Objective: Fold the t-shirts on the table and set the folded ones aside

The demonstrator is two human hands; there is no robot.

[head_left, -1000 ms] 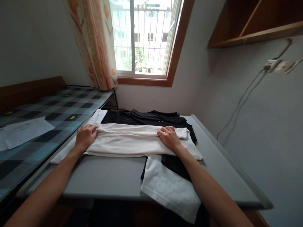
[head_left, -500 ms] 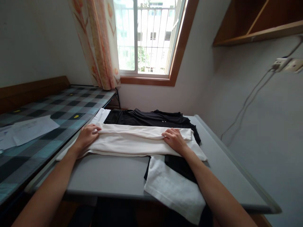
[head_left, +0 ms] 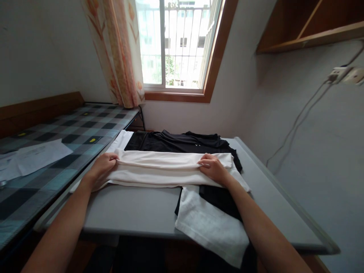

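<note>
The gray table [head_left: 133, 210] shows its surface in two places: a broad strip between the white cloth and the near edge, left of center, and a band along the right edge down to the near right corner. The bed [head_left: 113, 121] runs along the left edge. The white cloth [head_left: 159, 178] lies across the table's middle in a long, flat shape, its ends spreading toward the left and right edges, with a raised crease running lengthwise and soft wrinkles below. The left hand [head_left: 104, 163] pinches that crease near its left end, fingers closed; the right hand [head_left: 212, 168] pinches it toward the right end, fingers closed too. Black clothes [head_left: 176, 142] sit behind it, along the far edge, beside a white piece [head_left: 121, 139] at the far left corner. In front, a pale garment [head_left: 210, 223] with black fabric [head_left: 218, 199] beside it hangs over the near edge, close to the right forearm.
</note>
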